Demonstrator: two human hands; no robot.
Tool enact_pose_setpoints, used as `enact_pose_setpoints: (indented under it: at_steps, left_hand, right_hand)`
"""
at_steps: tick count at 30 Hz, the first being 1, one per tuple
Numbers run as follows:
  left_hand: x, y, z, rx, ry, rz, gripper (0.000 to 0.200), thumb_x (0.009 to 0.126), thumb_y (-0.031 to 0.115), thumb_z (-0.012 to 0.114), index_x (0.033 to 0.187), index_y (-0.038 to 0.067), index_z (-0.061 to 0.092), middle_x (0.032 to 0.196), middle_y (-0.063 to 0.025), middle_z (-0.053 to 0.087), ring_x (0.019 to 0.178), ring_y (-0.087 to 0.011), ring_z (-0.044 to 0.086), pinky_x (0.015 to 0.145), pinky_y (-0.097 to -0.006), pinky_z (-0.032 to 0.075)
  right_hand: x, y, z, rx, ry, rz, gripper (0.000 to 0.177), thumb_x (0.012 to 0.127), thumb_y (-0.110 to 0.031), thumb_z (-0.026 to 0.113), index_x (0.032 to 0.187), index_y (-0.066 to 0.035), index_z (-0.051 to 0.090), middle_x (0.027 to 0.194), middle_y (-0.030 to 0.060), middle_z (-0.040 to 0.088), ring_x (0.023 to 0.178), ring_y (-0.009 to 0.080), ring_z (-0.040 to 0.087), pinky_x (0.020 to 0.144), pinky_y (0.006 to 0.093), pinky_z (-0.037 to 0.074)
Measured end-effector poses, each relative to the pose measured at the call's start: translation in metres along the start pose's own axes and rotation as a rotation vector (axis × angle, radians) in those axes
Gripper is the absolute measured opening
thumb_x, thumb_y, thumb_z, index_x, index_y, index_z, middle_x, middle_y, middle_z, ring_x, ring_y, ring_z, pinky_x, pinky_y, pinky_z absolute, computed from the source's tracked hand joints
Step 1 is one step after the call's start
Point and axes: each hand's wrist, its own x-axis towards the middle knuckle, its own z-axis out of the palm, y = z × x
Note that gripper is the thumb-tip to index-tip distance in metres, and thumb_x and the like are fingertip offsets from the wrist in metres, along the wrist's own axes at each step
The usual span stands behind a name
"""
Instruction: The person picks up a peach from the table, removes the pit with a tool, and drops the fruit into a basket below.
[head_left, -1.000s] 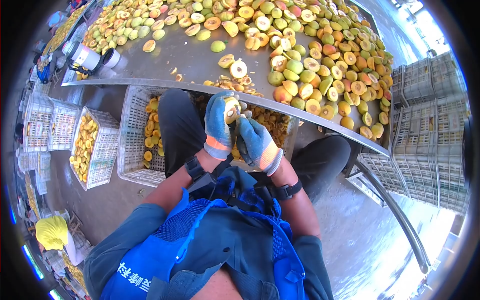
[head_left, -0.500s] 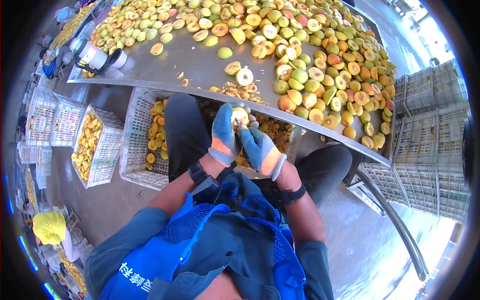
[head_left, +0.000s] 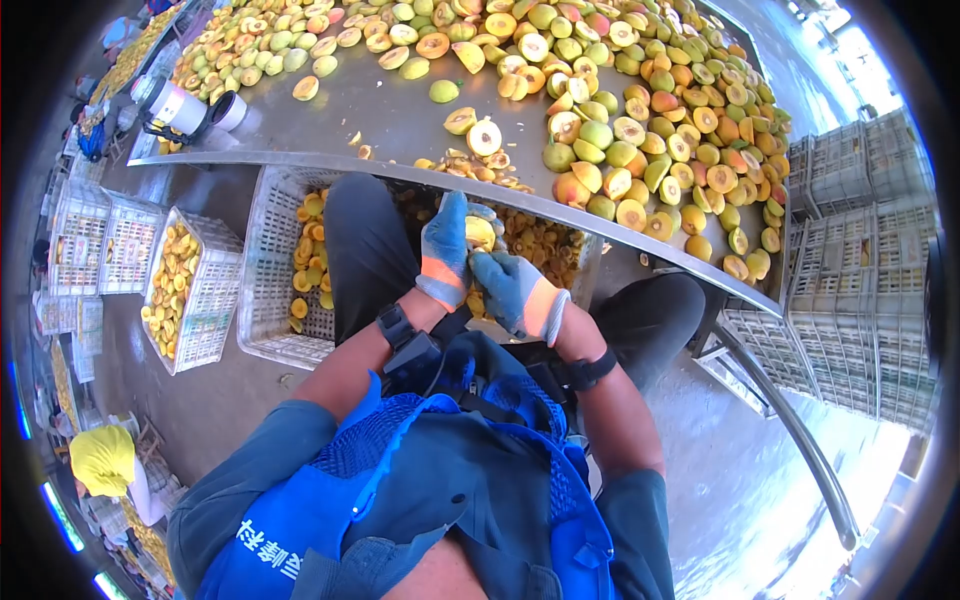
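Observation:
A yellow peach half [head_left: 480,233] is held in my left hand [head_left: 445,250], whose blue-and-orange glove is wrapped round it. Right beside it, my right hand [head_left: 512,288], gloved the same way, is closed with its fingertips at the fruit's lower edge. Whatever those fingers grip is hidden by the glove. Both hands are above my lap, just short of the metal table's edge. Below them stands a crate with fruit scraps [head_left: 545,245], partly covered by my hands and legs.
The metal table [head_left: 400,130] bears many whole and halved peaches [head_left: 690,150], plus trimmings near its edge. Crates of yellow halves [head_left: 290,340] stand at my left; stacked crates [head_left: 850,290] rise on the right. A metal cup [head_left: 228,110] lies at the table's left. Another person [head_left: 105,460] is lower left.
My right hand has dropped slightly and turned against the fruit. A thin dark tip seen between the hands earlier is now hidden. The left hand keeps its hold on the peach half.

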Motion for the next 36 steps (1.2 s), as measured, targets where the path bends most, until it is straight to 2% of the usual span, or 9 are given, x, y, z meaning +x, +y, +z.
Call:
enact_pose_setpoints:
  at_steps: [2,4,6,9,14,26,29,33,36]
  left_hand:
    - [0.002,0.0,-0.001,-0.021,0.018,-0.009,0.048,0.105,0.048,0.05,0.095,0.003,0.063,0.079,-0.0132,0.069,0.062,-0.0223,0.067,0.06,-0.0337,0.057]
    - [0.006,-0.006,-0.003,-0.016,0.012,0.015,0.049,0.105,0.049,0.05,0.096,0.003,0.064,0.08,-0.0134,0.069,0.061,-0.0224,0.067,0.059,-0.0336,0.057]
    - [0.002,-0.012,-0.009,0.0,0.038,0.031,0.05,0.104,0.051,0.049,0.096,0.003,0.064,0.08,-0.0134,0.069,0.061,-0.0227,0.067,0.059,-0.0337,0.057]
    - [-0.002,-0.015,-0.006,0.023,0.099,0.055,0.052,0.104,0.053,0.049,0.097,0.004,0.064,0.081,-0.0132,0.069,0.062,-0.0236,0.067,0.059,-0.0344,0.057]
    - [-0.002,-0.014,0.002,-0.056,0.185,0.051,0.053,0.104,0.057,0.046,0.097,0.007,0.062,0.082,-0.0129,0.068,0.065,-0.0246,0.067,0.059,-0.0352,0.059]
    - [0.002,-0.01,-0.013,-0.016,-0.333,-0.014,0.056,0.103,0.059,0.045,0.102,0.006,0.064,0.09,-0.0148,0.069,0.078,-0.0246,0.068,0.073,-0.0372,0.059]
    - [0.001,0.005,-0.009,0.111,-0.506,-0.028,0.054,0.103,0.057,0.048,0.103,0.005,0.064,0.092,-0.0151,0.069,0.08,-0.0258,0.069,0.075,-0.0372,0.059]
    - [0.014,0.019,-0.01,0.052,-0.426,-0.18,0.049,0.104,0.049,0.05,0.105,0.002,0.064,0.095,-0.0146,0.071,0.084,-0.0249,0.071,0.076,-0.038,0.06]
    - [0.011,0.056,-0.033,0.004,-0.06,0.149,0.043,0.105,0.043,0.051,0.107,0.002,0.064,0.096,-0.0136,0.072,0.084,-0.0237,0.071,0.076,-0.0364,0.06]
  right_hand:
    - [0.015,0.023,0.003,-0.258,0.097,-0.164,0.04,0.105,-0.036,0.053,0.107,0.001,0.067,0.078,0.0003,0.06,0.064,0.0101,0.055,0.058,0.0283,0.046]
    - [0.01,0.013,-0.001,-0.187,0.013,-0.252,0.039,0.106,-0.037,0.052,0.103,-0.002,0.066,0.075,0.0005,0.06,0.062,0.0102,0.053,0.055,0.0276,0.043]
    - [-0.005,-0.004,0.0,0.178,-0.042,0.095,0.041,0.106,-0.043,0.05,0.093,-0.006,0.063,0.066,-0.0035,0.053,0.05,0.0059,0.045,0.044,0.0235,0.034]
    - [-0.001,0.008,0.0,0.079,-0.063,-0.016,0.043,0.106,-0.046,0.049,0.093,-0.008,0.063,0.065,-0.0038,0.052,0.049,0.0056,0.045,0.044,0.0232,0.033]
    - [-0.002,0.01,0.004,0.243,-0.079,0.052,0.044,0.106,-0.047,0.048,0.092,-0.008,0.062,0.063,-0.0038,0.05,0.048,0.0057,0.044,0.043,0.0223,0.032]
    - [-0.006,0.029,-0.003,0.59,-0.218,0.12,0.043,0.105,-0.05,0.052,0.088,-0.011,0.059,0.056,-0.0039,0.046,0.04,0.0084,0.039,0.037,0.0242,0.029]
    - [-0.009,0.032,-0.009,0.905,-0.484,0.146,0.041,0.106,-0.048,0.049,0.096,-0.01,0.058,0.055,-0.005,0.041,0.039,0.0066,0.034,0.037,0.0223,0.026]
    - [-0.007,0.031,-0.002,0.888,-0.366,0.15,0.042,0.106,-0.048,0.048,0.098,-0.008,0.059,0.055,-0.0035,0.042,0.038,0.0081,0.036,0.036,0.0234,0.026]
    - [-0.011,0.029,-0.002,0.69,-0.28,-0.029,0.04,0.105,-0.047,0.05,0.095,-0.01,0.062,0.055,-0.0034,0.046,0.042,0.0091,0.04,0.041,0.0237,0.031]
